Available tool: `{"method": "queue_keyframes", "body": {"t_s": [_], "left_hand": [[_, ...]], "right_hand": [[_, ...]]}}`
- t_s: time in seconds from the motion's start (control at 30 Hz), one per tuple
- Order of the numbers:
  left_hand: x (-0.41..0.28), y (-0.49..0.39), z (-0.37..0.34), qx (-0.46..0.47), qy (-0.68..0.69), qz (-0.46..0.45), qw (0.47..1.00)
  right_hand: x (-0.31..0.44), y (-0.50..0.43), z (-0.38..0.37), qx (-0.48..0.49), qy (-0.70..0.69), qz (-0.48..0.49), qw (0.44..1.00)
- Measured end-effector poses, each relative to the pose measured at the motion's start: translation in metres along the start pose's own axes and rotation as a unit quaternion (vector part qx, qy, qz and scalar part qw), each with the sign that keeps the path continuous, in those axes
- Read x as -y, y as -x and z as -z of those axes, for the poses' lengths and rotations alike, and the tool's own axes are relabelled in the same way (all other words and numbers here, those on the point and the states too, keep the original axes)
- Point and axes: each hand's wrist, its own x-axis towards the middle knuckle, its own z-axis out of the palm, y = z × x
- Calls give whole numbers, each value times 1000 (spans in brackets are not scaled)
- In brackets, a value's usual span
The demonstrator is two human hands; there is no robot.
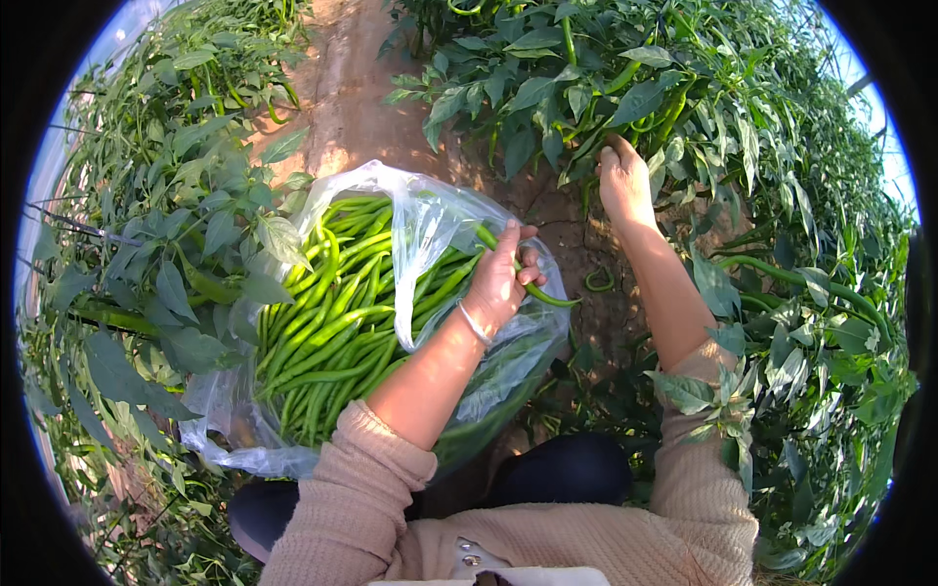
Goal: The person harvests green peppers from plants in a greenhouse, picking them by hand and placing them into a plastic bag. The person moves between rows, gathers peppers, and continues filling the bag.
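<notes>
My left hand (pixel 504 275), with a bangle (pixel 475 324) at its wrist, grips a long green chili pepper (pixel 548 297) above the right side of a clear plastic bag (pixel 403 278). Long green chili peppers (pixel 330 337) fill the open bag, and a twisted strip of its plastic hangs over them. Up and to the right, my right hand (pixel 624 176) reaches in among the leaves of a pepper plant (pixel 557 110). Its fingertips are partly hidden there, so what they touch is unclear. Green peppers (pixel 670 117) hang just beside that hand.
Leafy pepper plants (pixel 176 293) crowd the left side, some leaves overlapping the bag. On the right, a long pepper (pixel 806 282) hangs near my forearm. A bare soil path (pixel 352 88) runs ahead between the rows. A curled pepper (pixel 599 280) is low over the soil.
</notes>
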Motion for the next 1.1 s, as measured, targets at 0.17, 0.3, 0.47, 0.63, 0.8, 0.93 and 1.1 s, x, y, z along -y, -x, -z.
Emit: {"method": "queue_keyframes", "body": {"t_s": [0.17, 0.3, 0.47, 0.63, 0.8, 0.93, 1.1], "left_hand": [[-3, 4, 16, 15, -58, -6, 998], [5, -2, 0, 43, -41, 3, 998], [2, 1, 3, 37, -53, 2, 998], [3, -1, 1, 45, -53, 7, 998], [4, -2, 5, 54, -47, 2, 997], [4, -3, 3, 45, -40, 9, 998], [3, 0, 7, 42, -41, 4, 998]], "right_hand": [[-16, -67, -10, -71, -23, -207, 976], [-75, -138, 31, -111, 121, -118, 979], [-54, -127, 9, -197, -61, -176, 963], [-38, -108, 13, -195, -274, -107, 936], [-35, -81, 31, -115, -358, -106, 921], [-51, -79, 51, -79, -493, -69, 864], [-13, -55, 39, -119, -407, -107, 899]]}}
